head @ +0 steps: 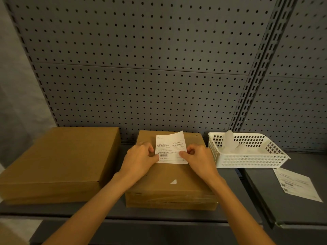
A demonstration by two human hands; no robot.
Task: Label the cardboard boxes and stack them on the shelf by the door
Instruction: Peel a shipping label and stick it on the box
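The shipping label (170, 147) lies on the far half of the middle cardboard box (169, 177), long axis running away from the person, far edge curling up. The left hand (139, 160) pinches its left edge and the right hand (198, 159) its right edge, thumbs on the paper, so smoothing probably goes from the near edge towards the pegboard (141, 68)

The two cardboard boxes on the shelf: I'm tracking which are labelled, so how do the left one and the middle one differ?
The middle box has a white label on its top, pinched by the left hand and right hand; the left box shows no label and is untouched. The left box looks wider and sits askew; the middle box sits squarer to the shelf. Both are closed, brown and lying flat.
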